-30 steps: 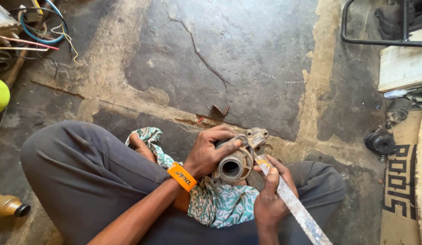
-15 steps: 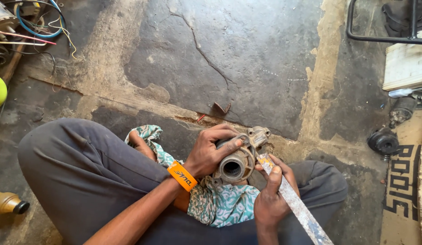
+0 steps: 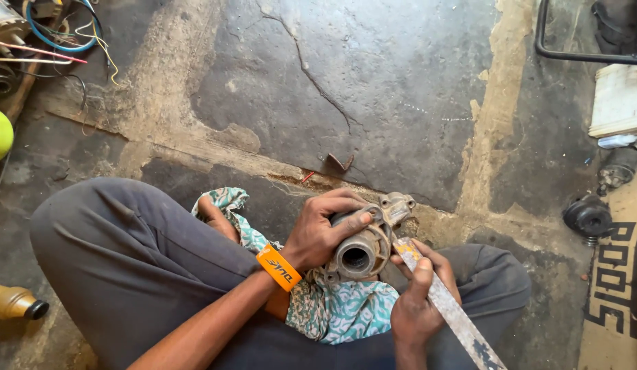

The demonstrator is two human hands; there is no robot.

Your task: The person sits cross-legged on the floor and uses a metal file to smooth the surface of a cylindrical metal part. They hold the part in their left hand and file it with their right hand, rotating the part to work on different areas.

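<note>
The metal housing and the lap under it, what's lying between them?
In the head view, a teal patterned cloth lies between the metal housing and the lap.

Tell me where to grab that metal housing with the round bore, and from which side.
Grip the metal housing around its cylindrical body, from above and the left, as the left hand does. Its round barrel suits a wrapping grasp, and that side seems to leave the open bore and right edge free, where the right hand works the flat blade.
</note>
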